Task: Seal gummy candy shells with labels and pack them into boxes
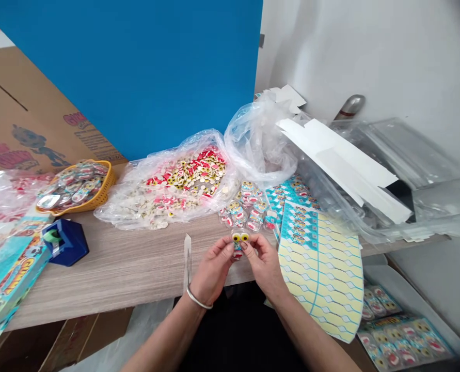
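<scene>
Holding a small clear round packet (238,245) with yellow eye shapes on it, the person's left hand (213,271) and right hand (264,266) both grasp it between thumb and fingers, just above the near edge of a wood-pattern table (98,279). The packet is between the two hands. Just far of it lies a heap of similar packets (245,209), and beside this heap is a plastic bag of candies (185,181). Right of the hands lies a printed yellow and blue card sheet (318,268). Left of them shows a narrow pale strip (187,261), and a metal bangle (199,299) goes around the left wrist.
</scene>
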`<state>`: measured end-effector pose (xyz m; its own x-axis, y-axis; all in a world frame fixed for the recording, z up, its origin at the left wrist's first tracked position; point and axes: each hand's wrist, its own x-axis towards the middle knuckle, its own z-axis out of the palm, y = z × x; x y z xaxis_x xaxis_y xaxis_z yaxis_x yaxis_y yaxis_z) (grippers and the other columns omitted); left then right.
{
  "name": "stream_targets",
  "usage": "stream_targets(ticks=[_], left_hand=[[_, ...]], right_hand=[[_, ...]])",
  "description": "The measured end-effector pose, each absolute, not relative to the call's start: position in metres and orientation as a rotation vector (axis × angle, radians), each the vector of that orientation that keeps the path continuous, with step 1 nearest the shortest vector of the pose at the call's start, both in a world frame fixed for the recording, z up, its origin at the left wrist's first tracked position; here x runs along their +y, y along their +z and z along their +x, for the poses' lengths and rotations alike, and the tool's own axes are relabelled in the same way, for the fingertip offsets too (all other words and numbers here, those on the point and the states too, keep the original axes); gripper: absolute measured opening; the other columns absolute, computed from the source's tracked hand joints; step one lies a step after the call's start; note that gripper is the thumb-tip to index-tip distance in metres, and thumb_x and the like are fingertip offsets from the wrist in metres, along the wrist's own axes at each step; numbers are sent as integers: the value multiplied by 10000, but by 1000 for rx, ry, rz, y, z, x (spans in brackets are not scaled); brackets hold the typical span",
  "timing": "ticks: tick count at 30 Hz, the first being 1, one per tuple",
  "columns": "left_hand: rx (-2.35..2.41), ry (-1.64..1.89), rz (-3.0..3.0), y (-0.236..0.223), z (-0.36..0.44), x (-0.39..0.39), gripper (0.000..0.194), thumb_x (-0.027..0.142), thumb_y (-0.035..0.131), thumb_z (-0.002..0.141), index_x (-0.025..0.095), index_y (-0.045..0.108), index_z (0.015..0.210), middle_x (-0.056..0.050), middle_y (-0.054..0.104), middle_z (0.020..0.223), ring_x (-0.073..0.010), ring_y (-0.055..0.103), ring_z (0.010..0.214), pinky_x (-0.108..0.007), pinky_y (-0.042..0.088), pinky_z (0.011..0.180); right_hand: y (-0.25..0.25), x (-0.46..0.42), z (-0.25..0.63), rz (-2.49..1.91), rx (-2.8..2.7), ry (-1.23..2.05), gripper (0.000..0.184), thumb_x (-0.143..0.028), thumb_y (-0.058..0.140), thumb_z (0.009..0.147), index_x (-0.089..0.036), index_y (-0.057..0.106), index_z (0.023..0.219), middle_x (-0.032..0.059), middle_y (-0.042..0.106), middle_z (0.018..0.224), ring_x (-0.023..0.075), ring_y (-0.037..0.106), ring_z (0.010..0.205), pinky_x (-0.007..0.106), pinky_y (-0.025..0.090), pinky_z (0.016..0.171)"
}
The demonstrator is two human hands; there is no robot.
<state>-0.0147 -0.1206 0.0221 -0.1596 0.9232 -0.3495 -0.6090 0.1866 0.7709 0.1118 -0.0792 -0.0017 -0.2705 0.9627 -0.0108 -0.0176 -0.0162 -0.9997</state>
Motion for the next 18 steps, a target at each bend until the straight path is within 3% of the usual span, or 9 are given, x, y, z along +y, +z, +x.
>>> stream_targets(ticks=[4, 8, 10, 12, 16, 18], left_hand=[[1298, 1382, 552, 2, -25, -121, 333, 352, 862, 683, 148, 722, 907, -46, 734, 882, -125, 632, 770, -225, 508, 723], [1527, 1408, 564, -23, -51, -108, 534, 398, 863, 610, 142, 629, 1017, -57, 736, 847, -146, 654, 705, -246, 522, 644], [1709, 1402, 618, -33, -66, -98, 541, 394, 825, 626, 156, 580, 1047, -52, 724, 848, -157, 669, 698, -270, 540, 655], [1919, 1328, 680, -41, -79, -88, 484, 371, 750, 681, 169, 550, 1072, -47, 703, 897, -149, 669, 678, -282, 548, 658], [2189, 1142, 787, -42, -87, -66, 454, 371, 693, 720, 184, 533, 1101, -24, 651, 891, -167, 633, 661, -327, 530, 675], [2342, 894, 980, -35, -84, -58, 410, 434, 682, 738, 196, 568, 1052, -25, 650, 858, -222, 644, 739, -382, 523, 746]], right_hand=[[-2, -74, 111, -1076, -1597, 1511, 260, -431, 592, 923, -198, 659, 830, 27, 679, 769, 181, 609, 726, 301, 481, 697], [-3, -64, 154, -1289, -1979, 987, 292, -391, 580, 943, -191, 691, 1124, 103, 708, 1122, 256, 627, 1056, 402, 463, 952], [-12, -61, 187, -1504, -1990, 605, 396, -417, 577, 945, -168, 645, 1245, 161, 638, 1296, 317, 551, 1230, 488, 397, 1054], [-27, -62, 214, -1699, -1979, 372, 512, -462, 591, 928, -132, 593, 1320, 211, 575, 1378, 361, 499, 1300, 533, 389, 1059], [-47, -73, 226, -1926, -2063, 294, 821, -590, 684, 822, -66, 493, 1423, 273, 481, 1475, 452, 388, 1396, 612, 320, 1104], [-48, -77, 215, -2013, -2099, 281, 845, -582, 683, 820, -40, 479, 1435, 296, 410, 1527, 499, 299, 1437, 667, 242, 1127]])
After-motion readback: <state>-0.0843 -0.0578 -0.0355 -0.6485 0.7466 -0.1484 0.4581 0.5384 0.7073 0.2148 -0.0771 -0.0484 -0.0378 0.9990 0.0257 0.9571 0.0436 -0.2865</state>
